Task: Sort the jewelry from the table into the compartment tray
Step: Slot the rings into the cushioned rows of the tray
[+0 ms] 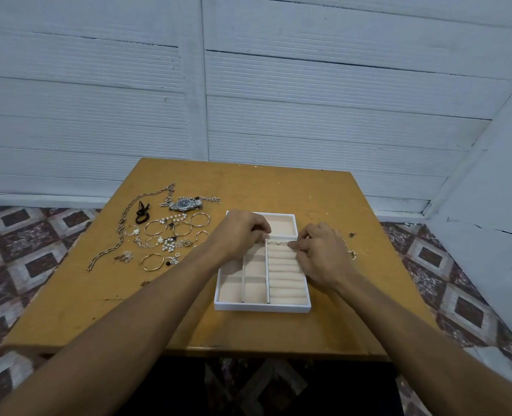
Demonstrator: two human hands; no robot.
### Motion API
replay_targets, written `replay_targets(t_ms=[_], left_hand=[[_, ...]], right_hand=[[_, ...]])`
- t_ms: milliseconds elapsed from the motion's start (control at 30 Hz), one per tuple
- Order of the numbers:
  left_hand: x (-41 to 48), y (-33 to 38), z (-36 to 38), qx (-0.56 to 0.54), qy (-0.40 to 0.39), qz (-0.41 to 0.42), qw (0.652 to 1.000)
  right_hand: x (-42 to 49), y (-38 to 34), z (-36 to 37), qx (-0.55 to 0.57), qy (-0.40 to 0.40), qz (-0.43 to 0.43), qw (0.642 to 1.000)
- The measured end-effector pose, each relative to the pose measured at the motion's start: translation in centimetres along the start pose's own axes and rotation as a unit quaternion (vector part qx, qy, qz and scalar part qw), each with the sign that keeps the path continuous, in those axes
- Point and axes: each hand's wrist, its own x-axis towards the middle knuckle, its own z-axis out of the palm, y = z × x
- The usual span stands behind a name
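A white compartment tray [262, 306] with peach lining lies on the wooden table [323, 193]. Its right side is a set of ring rolls, and two rings [278, 243] stand in the top roll slot. My right hand [320, 250] hovers at that slot, its fingertips curled down against the rolls, perhaps pinching a ring that I cannot see clearly. My left hand [239, 232] sits over the tray's upper left, fingers curled at the divider edge. Loose jewelry [164, 235] lies left of the tray: bangles, pearl pieces, a long chain [122, 226], a silver watch [185, 204].
A few small rings [357, 253] lie on the table just right of my right hand. A black hair tie [142, 213] sits among the jewelry. White panelled walls stand behind the table, with patterned floor tiles on both sides.
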Motion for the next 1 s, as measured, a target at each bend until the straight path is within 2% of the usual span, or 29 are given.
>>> replay_targets(t_ms=[300, 433, 800, 1000], left_hand=[[0.0, 0.2, 0.1, -0.003, -0.003, 0.027, 1.000], [0.0, 0.4, 0.5, 0.017, 0.000, 0.042, 0.999], [0.0, 0.3, 2.6, 0.104, -0.010, 0.044, 0.994], [-0.5, 0.2, 2.7, 0.132, 0.001, 0.050, 0.990]], right_hand=[[0.1, 0.0, 0.0, 0.057, -0.031, 0.047, 0.997], [-0.1, 0.2, -0.9, 0.130, 0.014, 0.071, 0.989], [-0.8, 3.5, -2.7, 0.105, 0.039, 0.146, 0.983], [-1.2, 3.8, -2.4, 0.104, 0.044, 0.149, 0.982]])
